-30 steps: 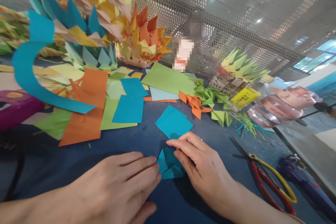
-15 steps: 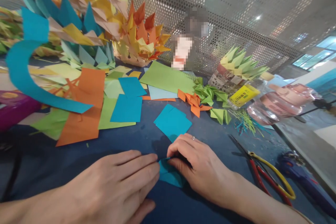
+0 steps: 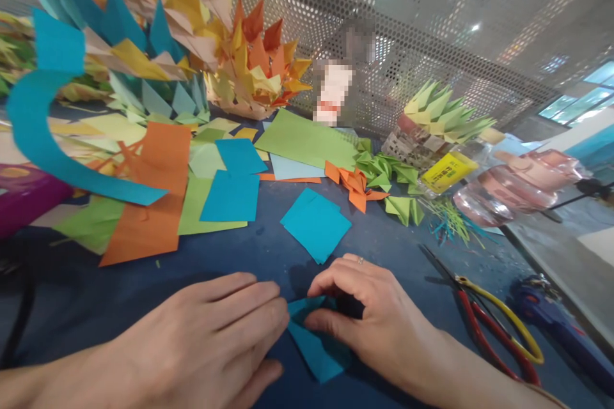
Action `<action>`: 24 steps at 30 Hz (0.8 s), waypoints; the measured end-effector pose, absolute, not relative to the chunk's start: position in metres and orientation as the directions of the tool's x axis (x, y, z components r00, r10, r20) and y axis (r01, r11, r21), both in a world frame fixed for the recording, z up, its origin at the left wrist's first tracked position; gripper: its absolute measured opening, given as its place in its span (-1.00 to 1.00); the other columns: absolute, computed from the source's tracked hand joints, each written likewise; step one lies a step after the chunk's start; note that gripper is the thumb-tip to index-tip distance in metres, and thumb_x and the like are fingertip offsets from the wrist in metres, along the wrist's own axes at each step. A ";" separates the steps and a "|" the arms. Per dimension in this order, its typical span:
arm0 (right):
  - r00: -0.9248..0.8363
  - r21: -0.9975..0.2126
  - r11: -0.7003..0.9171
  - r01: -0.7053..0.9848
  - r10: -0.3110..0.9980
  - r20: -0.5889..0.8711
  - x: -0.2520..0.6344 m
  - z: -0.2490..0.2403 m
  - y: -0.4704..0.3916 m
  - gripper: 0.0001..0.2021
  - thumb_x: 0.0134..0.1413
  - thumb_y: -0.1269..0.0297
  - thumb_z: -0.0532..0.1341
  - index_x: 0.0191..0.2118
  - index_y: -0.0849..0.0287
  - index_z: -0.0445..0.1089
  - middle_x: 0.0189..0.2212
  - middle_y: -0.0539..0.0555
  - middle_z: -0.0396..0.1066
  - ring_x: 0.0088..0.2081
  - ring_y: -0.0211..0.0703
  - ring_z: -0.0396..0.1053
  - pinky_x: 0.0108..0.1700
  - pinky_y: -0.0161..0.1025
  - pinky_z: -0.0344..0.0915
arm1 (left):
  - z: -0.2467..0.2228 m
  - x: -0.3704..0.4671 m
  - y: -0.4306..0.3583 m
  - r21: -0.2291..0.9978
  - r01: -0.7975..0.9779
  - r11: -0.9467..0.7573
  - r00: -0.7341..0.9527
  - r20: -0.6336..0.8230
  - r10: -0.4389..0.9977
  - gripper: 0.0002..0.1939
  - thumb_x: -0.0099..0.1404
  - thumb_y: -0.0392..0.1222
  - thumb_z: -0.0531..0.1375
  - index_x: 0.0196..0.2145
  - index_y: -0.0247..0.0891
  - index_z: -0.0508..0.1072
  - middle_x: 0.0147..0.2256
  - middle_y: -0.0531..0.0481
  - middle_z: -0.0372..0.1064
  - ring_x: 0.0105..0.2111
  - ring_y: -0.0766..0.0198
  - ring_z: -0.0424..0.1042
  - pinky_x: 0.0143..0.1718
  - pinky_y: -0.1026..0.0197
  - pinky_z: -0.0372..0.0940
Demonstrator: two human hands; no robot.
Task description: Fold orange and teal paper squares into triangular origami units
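A small blue paper square (image 3: 320, 348) lies on the dark blue table between my hands, partly covered by my right hand. My right hand (image 3: 371, 307) is curled over it, thumb on the paper and fingers bent at its far edge. Flat on the left side, my left hand (image 3: 215, 326) has its fingers stretched out, their tips at the paper's left corner. Just beyond the hands is a stack of blue paper squares (image 3: 315, 225). More blue paper pieces (image 3: 230, 197) lie to its left.
Scissors (image 3: 484, 319) with red and yellow handles and a blue glue gun (image 3: 559, 326) lie at right. A pink bottle (image 3: 513, 188) stands behind them. Orange paper (image 3: 153, 198) and a curved blue strip (image 3: 36, 128) are at left. Folded-paper models (image 3: 261, 64) stand at the back.
The blue paper square between my hands has turned and now shows more of its surface, a corner pointing toward me. My right thumb and fingers have spread slightly; the left hand barely moved.
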State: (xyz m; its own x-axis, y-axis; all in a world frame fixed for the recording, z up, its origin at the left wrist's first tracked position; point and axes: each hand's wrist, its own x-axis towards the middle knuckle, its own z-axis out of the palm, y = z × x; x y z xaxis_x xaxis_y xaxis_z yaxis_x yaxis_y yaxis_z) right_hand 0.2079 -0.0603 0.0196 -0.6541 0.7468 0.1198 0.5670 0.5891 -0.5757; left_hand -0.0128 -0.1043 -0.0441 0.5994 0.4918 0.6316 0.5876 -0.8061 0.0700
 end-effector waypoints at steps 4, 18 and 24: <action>-0.685 -0.608 0.646 0.462 0.695 0.217 0.209 0.013 -0.062 -0.94 0.11 0.47 0.32 -0.29 0.21 0.45 -0.38 -0.01 0.47 -0.32 -0.26 0.38 -0.17 -0.28 0.23 | -0.038 -0.013 -0.102 0.053 0.576 -0.815 0.598 0.653 0.465 -0.77 0.44 -0.23 0.05 -0.20 -0.28 0.50 -0.22 0.01 0.48 -0.22 0.29 0.43 0.02 0.22 0.28; -0.822 -0.429 0.831 0.353 0.495 0.282 0.218 0.014 -0.059 -0.78 0.29 0.47 0.12 -0.14 0.18 0.52 -0.32 0.07 0.43 -0.29 -0.22 0.30 -0.25 -0.28 0.30 | -0.035 -0.009 -0.101 0.096 0.606 -0.790 0.551 0.665 0.504 -0.71 0.49 -0.24 0.00 -0.28 -0.27 0.49 -0.28 0.09 0.52 -0.25 0.32 0.44 -0.10 0.20 0.25; -0.846 -0.342 0.864 0.369 0.465 0.261 0.218 0.015 -0.063 -0.78 0.27 0.50 0.12 -0.13 0.22 0.51 -0.30 0.08 0.44 -0.26 -0.20 0.31 -0.22 -0.27 0.34 | -0.039 -0.012 -0.106 0.077 0.626 -0.776 0.529 0.689 0.495 -0.85 0.41 -0.27 0.12 -0.20 -0.26 0.50 -0.22 0.10 0.53 -0.18 0.30 0.47 0.10 0.21 0.22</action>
State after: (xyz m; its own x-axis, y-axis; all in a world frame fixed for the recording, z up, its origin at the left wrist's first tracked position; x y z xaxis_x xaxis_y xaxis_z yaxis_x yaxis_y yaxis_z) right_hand 0.2183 -0.0627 0.0155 -0.8459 0.4649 0.2613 0.3693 0.8642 -0.3418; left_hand -0.0116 -0.1055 -0.0385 0.5289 0.4950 0.6894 0.6263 -0.7758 0.0767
